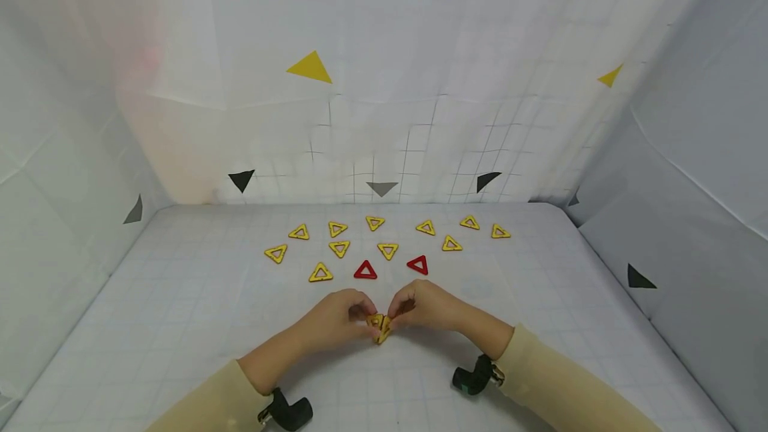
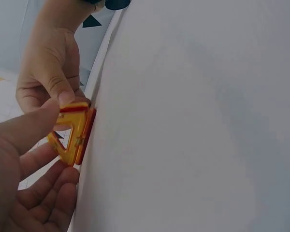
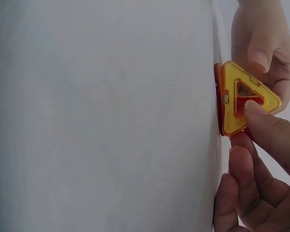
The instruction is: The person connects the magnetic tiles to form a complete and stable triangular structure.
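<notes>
Near the front middle of the table, yellow triangular frames [image 1: 379, 329] lean together in a small standing cluster between both hands. My left hand [image 1: 342, 317] pinches its left side with thumb and fingers. On the other side my right hand [image 1: 425, 305] grips the cluster with its fingertips. A yellow triangle [image 2: 76, 129] in the left wrist view has a red edge beside it, along the table surface. The right wrist view has the thumb of my right hand [image 3: 266, 179] pressed on a yellow triangle [image 3: 228, 116], with red showing beneath and behind it.
Behind the hands lie two red triangles [image 1: 365, 270] [image 1: 418, 265] and several loose yellow triangles [image 1: 339, 249] spread across the white table [image 1: 180, 325]. White sheets with black and yellow triangle marks [image 1: 311, 67] stand around it.
</notes>
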{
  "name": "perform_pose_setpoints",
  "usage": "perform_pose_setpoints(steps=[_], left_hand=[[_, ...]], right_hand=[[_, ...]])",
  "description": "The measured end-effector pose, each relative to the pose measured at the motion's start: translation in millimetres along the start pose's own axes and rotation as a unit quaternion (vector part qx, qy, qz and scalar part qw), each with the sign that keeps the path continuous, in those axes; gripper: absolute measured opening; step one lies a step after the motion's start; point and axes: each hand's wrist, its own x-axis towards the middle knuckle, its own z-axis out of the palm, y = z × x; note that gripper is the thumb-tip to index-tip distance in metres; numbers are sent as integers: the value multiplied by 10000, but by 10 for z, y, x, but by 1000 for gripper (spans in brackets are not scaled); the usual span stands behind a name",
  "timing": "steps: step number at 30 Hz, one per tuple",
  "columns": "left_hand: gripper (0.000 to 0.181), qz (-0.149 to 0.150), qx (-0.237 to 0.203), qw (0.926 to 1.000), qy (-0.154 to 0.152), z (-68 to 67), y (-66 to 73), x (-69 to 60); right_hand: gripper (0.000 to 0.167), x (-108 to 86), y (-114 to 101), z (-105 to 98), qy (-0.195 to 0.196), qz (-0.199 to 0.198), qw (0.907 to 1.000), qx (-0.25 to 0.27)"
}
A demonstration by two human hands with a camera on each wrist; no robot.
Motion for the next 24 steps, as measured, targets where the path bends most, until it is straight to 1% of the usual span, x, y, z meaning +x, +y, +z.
perform_pose_setpoints(steps=[4, 9, 19, 24], left_hand=[[34, -49, 73, 9999, 89, 32, 3, 2], [35, -142, 91, 9998, 121, 44, 0, 5], [32, -228, 100, 9997, 49, 11, 19, -2], [34, -269, -99, 9996, -45, -3, 31, -17]], right_hand=[[9, 1, -1, 10, 3, 19, 10000, -18], [9, 2, -10, 21, 2, 84, 9999, -68], [13, 2, -16, 14, -92, 29, 9999, -38], [12, 4, -18, 25, -93, -77, 9999, -75]])
